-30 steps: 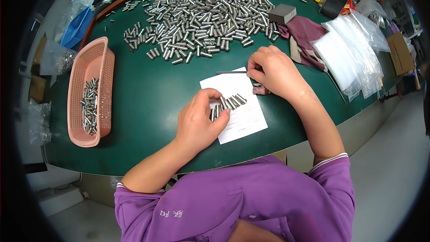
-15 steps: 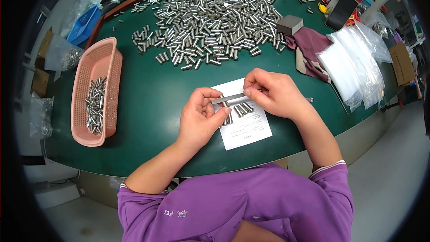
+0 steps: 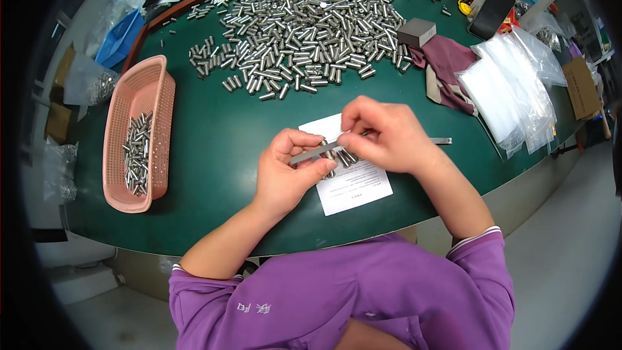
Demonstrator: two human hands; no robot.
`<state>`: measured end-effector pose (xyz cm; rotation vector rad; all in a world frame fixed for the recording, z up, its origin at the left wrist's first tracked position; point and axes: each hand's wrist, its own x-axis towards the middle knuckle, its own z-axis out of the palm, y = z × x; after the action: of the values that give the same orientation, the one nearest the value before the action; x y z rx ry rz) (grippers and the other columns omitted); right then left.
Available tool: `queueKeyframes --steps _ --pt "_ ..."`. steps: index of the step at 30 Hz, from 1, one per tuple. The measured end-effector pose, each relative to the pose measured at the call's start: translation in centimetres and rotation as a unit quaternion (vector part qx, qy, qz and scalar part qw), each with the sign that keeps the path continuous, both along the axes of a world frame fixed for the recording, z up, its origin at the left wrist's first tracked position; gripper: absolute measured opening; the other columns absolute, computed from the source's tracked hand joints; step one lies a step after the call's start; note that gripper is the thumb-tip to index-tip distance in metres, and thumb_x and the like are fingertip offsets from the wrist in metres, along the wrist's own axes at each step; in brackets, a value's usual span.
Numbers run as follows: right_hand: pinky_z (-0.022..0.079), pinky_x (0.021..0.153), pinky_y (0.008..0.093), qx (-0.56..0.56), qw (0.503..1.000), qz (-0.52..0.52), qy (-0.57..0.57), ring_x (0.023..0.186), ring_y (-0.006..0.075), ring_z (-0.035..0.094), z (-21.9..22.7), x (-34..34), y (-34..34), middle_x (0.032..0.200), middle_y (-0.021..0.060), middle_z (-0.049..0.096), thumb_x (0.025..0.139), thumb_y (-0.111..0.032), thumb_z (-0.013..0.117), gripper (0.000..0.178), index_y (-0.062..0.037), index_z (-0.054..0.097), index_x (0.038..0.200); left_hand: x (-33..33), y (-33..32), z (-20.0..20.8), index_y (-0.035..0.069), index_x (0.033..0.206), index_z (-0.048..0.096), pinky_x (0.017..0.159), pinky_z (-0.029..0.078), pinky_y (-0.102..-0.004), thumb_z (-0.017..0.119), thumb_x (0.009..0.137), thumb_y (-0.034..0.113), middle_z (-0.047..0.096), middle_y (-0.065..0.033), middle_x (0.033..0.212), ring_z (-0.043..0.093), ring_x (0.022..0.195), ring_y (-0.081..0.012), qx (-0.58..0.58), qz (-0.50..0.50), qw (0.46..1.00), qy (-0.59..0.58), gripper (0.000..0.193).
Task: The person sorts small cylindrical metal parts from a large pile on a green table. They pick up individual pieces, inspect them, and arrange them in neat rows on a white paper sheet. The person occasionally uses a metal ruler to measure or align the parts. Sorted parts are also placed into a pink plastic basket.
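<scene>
Over a white printed sheet (image 3: 355,199), my left hand (image 3: 280,172) pinches a short steel pin (image 3: 329,154) upright between thumb and fingertips; whether it grips more than one is hard to tell. My right hand (image 3: 391,135) is closed on a narrow flat metal strip (image 3: 310,154), which lies across the pin and reaches toward my left palm. Several similar pins (image 3: 348,157) rest on the sheet, partly behind my right hand's fingers. A large pile of steel pins (image 3: 311,32) spreads over the far part of the green table (image 3: 214,155).
At the left stands a pink basket (image 3: 162,155) partly filled with pins. A grey block (image 3: 416,32) and a maroon cloth (image 3: 448,65) lie right of the pile. Clear plastic bags (image 3: 502,97) cover the right side, near a dark phone (image 3: 492,14). Another metal bar (image 3: 441,140) pokes out behind my right wrist.
My right hand has moved left with the metal strip, so more of it extends past the pin toward my left palm. My left hand keeps its pinch, nearly in place.
</scene>
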<state>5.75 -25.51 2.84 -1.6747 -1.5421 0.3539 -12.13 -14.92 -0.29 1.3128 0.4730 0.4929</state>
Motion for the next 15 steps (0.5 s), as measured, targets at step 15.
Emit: queueKeyframes --steps 15 --pt "0.049 0.054 0.0328 -0.049 0.996 -0.036 0.061 0.062 0.0207 0.066 0.1 1.1 -0.5 0.072 0.0044 0.066 0.080 -0.023 0.070 0.023 -0.0104 0.053 0.090 -0.2 0.1 0.5 0.000 0.109 0.054 0.071 0.052 -0.0211 0.072 0.080 -0.004 0.066 -0.0087 0.096 0.063 0.083 -0.0081 -0.030 -0.018 0.999 -0.008 0.035"
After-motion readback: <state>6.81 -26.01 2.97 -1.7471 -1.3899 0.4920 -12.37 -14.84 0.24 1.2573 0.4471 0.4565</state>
